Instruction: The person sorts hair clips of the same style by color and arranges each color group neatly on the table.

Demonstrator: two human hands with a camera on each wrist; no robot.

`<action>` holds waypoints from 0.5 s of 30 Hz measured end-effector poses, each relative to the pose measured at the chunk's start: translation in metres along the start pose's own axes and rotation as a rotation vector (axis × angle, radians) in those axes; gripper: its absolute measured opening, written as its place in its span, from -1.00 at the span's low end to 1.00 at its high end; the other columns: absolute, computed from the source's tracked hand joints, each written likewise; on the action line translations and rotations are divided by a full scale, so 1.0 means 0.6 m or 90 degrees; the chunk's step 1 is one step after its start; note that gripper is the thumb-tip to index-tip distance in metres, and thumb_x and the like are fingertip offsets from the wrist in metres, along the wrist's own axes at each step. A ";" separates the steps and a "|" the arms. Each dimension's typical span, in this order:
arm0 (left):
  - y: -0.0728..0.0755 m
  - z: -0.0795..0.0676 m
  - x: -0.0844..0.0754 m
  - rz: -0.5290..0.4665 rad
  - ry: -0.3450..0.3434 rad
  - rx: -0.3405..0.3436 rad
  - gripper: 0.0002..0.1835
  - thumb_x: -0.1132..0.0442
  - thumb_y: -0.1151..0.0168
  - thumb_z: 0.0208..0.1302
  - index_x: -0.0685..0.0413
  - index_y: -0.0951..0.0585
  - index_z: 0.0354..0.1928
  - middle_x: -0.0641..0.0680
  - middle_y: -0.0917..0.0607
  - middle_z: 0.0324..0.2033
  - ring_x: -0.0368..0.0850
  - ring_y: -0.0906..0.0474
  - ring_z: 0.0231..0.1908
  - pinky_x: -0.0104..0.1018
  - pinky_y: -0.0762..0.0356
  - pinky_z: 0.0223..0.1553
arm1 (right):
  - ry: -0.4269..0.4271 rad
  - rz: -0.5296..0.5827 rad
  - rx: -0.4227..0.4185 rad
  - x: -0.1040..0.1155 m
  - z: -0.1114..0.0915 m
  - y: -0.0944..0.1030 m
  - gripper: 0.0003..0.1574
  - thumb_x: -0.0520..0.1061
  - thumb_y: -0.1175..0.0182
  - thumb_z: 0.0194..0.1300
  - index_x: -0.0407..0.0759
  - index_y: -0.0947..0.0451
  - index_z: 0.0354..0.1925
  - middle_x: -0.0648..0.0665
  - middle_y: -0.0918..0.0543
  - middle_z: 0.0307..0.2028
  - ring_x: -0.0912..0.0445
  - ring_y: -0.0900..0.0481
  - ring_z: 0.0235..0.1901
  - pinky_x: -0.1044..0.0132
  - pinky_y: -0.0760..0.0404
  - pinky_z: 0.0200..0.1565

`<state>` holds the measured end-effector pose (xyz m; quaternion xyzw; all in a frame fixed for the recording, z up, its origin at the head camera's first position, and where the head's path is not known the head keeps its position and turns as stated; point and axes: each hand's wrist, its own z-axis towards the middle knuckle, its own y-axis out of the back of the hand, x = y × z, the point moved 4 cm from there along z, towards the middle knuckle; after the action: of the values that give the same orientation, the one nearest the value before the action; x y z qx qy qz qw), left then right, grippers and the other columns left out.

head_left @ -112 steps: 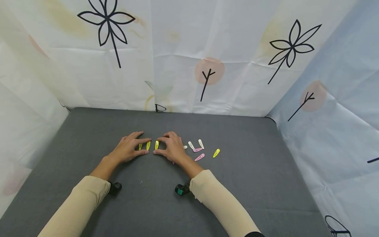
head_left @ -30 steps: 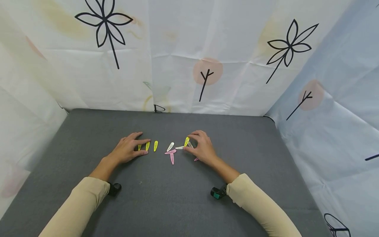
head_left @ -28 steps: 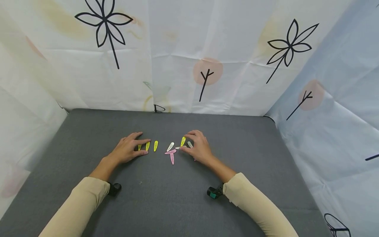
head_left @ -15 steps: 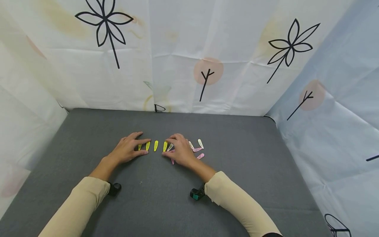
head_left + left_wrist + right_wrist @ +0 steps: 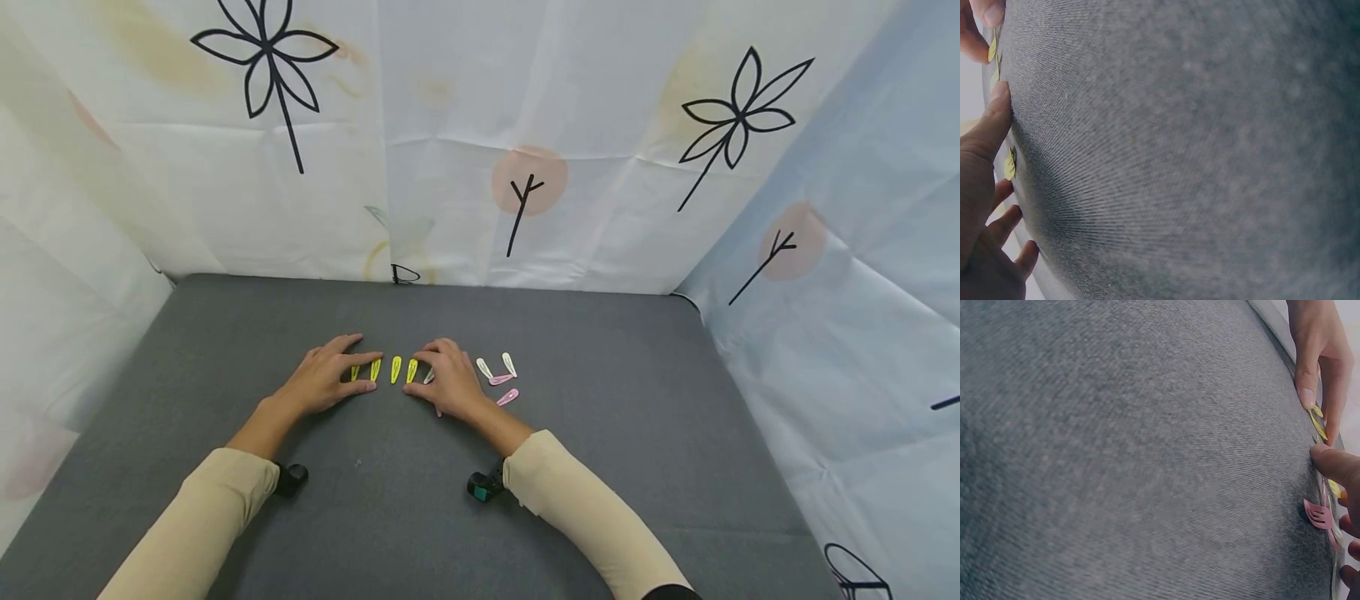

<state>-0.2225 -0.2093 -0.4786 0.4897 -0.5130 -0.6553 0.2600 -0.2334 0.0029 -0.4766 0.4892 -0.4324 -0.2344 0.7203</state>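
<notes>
My left hand (image 5: pixel 322 375) rests on the grey table, thumb and index finger at the two ends of a yellow snap hair clip (image 5: pixel 376 369). Another yellow clip (image 5: pixel 356 372) lies inside that hand's curve, partly covered. Just right of these fingers, a third yellow clip (image 5: pixel 396 369) lies upright in the row. Beside it, my right hand (image 5: pixel 453 383) pinches a yellow hair clip (image 5: pixel 412 371) end to end between thumb and index finger. Under the right palm show part of a white clip (image 5: pixel 429 376) and, in the right wrist view, a pink clip (image 5: pixel 1318 514).
Right of my right hand lie two white clips (image 5: pixel 508 364) and two pink clips (image 5: pixel 507 397), loosely scattered. The grey table (image 5: pixel 360 517) meets a white patterned cloth wall (image 5: pixel 450 208) at the back and cloth sides left and right.
My right hand has carried a yellow clip from the right, past the white and pink ones, leftward to the yellow row. Earlier it let go of the third yellow clip. The left hand stays put.
</notes>
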 end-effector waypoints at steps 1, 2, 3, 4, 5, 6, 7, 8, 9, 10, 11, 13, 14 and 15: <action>0.000 0.000 -0.001 0.001 -0.002 -0.001 -0.37 -0.07 -0.33 0.29 -0.03 -0.51 0.35 0.39 -0.28 0.39 0.38 -0.17 0.38 0.45 -0.10 0.22 | -0.002 0.000 0.003 -0.001 0.000 0.000 -0.31 0.25 -0.43 0.15 -0.04 -0.64 0.16 -0.04 -0.58 0.09 0.06 -0.42 0.18 0.09 -0.41 0.15; 0.000 0.001 -0.002 0.001 -0.002 -0.002 -0.38 -0.07 -0.33 0.29 -0.04 -0.51 0.35 0.39 -0.29 0.39 0.38 -0.17 0.38 0.45 -0.10 0.22 | -0.004 0.001 0.005 -0.002 0.001 0.000 -0.30 0.25 -0.44 0.15 -0.04 -0.63 0.16 -0.04 -0.58 0.10 0.06 -0.42 0.19 0.09 -0.41 0.16; 0.000 0.001 -0.003 0.003 -0.003 -0.003 -0.38 -0.07 -0.33 0.29 -0.04 -0.51 0.35 0.39 -0.29 0.39 0.38 -0.17 0.38 0.45 -0.11 0.22 | -0.008 0.002 0.007 -0.004 0.000 0.001 -0.28 0.25 -0.43 0.15 -0.05 -0.62 0.18 -0.04 -0.57 0.11 0.06 -0.41 0.20 0.09 -0.40 0.17; 0.000 0.001 -0.003 0.005 -0.005 -0.005 -0.38 -0.07 -0.33 0.29 -0.04 -0.52 0.35 0.40 -0.29 0.39 0.38 -0.18 0.37 0.45 -0.11 0.21 | -0.008 0.003 0.005 -0.004 0.000 0.002 -0.26 0.25 -0.44 0.15 -0.05 -0.60 0.20 -0.04 -0.57 0.12 0.06 -0.41 0.21 0.09 -0.40 0.18; 0.000 0.001 -0.003 0.005 -0.006 -0.005 -0.38 -0.06 -0.33 0.30 -0.04 -0.51 0.35 0.40 -0.29 0.39 0.38 -0.18 0.37 0.45 -0.11 0.21 | -0.009 0.007 0.004 -0.004 -0.001 0.005 -0.24 0.26 -0.44 0.14 -0.05 -0.59 0.21 -0.05 -0.56 0.12 0.06 -0.40 0.22 0.08 -0.39 0.19; 0.000 0.001 -0.004 0.006 -0.006 -0.005 -0.38 -0.06 -0.33 0.30 -0.04 -0.51 0.35 0.40 -0.29 0.39 0.38 -0.18 0.37 0.46 -0.11 0.21 | -0.008 0.012 0.000 -0.005 -0.004 0.008 -0.23 0.26 -0.44 0.14 -0.06 -0.58 0.23 -0.05 -0.55 0.13 0.05 -0.40 0.23 0.08 -0.38 0.21; 0.000 0.001 -0.004 0.006 -0.007 -0.005 -0.38 -0.07 -0.33 0.30 -0.05 -0.51 0.36 0.39 -0.29 0.39 0.38 -0.18 0.37 0.46 -0.11 0.21 | -0.006 0.016 -0.007 -0.006 -0.008 0.012 -0.21 0.25 -0.45 0.14 -0.08 -0.57 0.24 -0.06 -0.55 0.14 0.05 -0.39 0.24 0.06 -0.37 0.21; -0.001 0.001 -0.004 0.007 -0.007 -0.005 -0.38 -0.07 -0.33 0.30 -0.05 -0.51 0.35 0.39 -0.29 0.39 0.38 -0.18 0.37 0.46 -0.11 0.21 | -0.001 0.019 -0.016 -0.007 -0.013 0.017 -0.21 0.24 -0.45 0.14 -0.08 -0.56 0.24 -0.07 -0.55 0.14 0.04 -0.39 0.24 0.06 -0.37 0.21; -0.002 0.001 -0.004 0.007 -0.008 -0.006 -0.38 -0.07 -0.33 0.29 -0.04 -0.52 0.35 0.39 -0.29 0.39 0.38 -0.18 0.37 0.46 -0.12 0.21 | 0.004 0.022 -0.024 -0.009 -0.019 0.023 -0.21 0.23 -0.45 0.14 -0.09 -0.56 0.24 -0.07 -0.55 0.14 0.04 -0.39 0.24 0.05 -0.37 0.22; -0.002 0.001 -0.004 0.006 -0.008 -0.007 -0.38 -0.07 -0.33 0.29 -0.04 -0.52 0.35 0.39 -0.29 0.39 0.38 -0.18 0.37 0.46 -0.12 0.21 | 0.013 0.025 -0.034 -0.010 -0.027 0.030 -0.22 0.22 -0.46 0.14 -0.11 -0.57 0.22 -0.09 -0.55 0.13 0.02 -0.40 0.23 0.03 -0.37 0.21; -0.003 0.001 -0.003 0.004 -0.008 -0.008 -0.38 -0.07 -0.34 0.29 -0.04 -0.52 0.35 0.39 -0.29 0.39 0.38 -0.18 0.37 0.45 -0.12 0.21 | 0.020 0.028 -0.043 -0.013 -0.034 0.036 -0.24 0.20 -0.46 0.14 -0.12 -0.58 0.21 -0.09 -0.56 0.12 0.02 -0.41 0.23 0.02 -0.37 0.21; -0.003 0.000 -0.003 0.005 -0.011 -0.012 -0.38 -0.07 -0.34 0.28 -0.04 -0.53 0.34 0.39 -0.30 0.38 0.38 -0.19 0.37 0.45 -0.13 0.20 | 0.033 0.025 -0.065 -0.021 -0.051 0.047 -0.28 0.18 -0.47 0.13 -0.14 -0.61 0.17 -0.11 -0.57 0.10 -0.01 -0.43 0.21 0.00 -0.40 0.17; -0.003 0.000 -0.003 0.003 -0.012 -0.013 -0.38 -0.07 -0.34 0.28 -0.04 -0.53 0.34 0.39 -0.30 0.38 0.38 -0.19 0.37 0.45 -0.13 0.20 | 0.037 0.022 -0.074 -0.026 -0.060 0.053 -0.29 0.17 -0.47 0.13 -0.14 -0.62 0.15 -0.11 -0.58 0.08 -0.01 -0.45 0.20 0.00 -0.41 0.17; -0.003 0.000 -0.002 0.001 -0.011 -0.013 -0.37 -0.07 -0.34 0.28 -0.04 -0.53 0.34 0.39 -0.30 0.39 0.37 -0.19 0.37 0.45 -0.13 0.21 | 0.038 0.021 -0.082 -0.032 -0.069 0.058 -0.30 0.16 -0.48 0.12 -0.15 -0.63 0.14 -0.12 -0.59 0.07 -0.02 -0.45 0.19 -0.01 -0.40 0.16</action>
<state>-0.2219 -0.2075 -0.4798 0.4808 -0.5087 -0.6648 0.2610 -0.2109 0.0524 -0.4587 0.4413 -0.4029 -0.2355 0.7665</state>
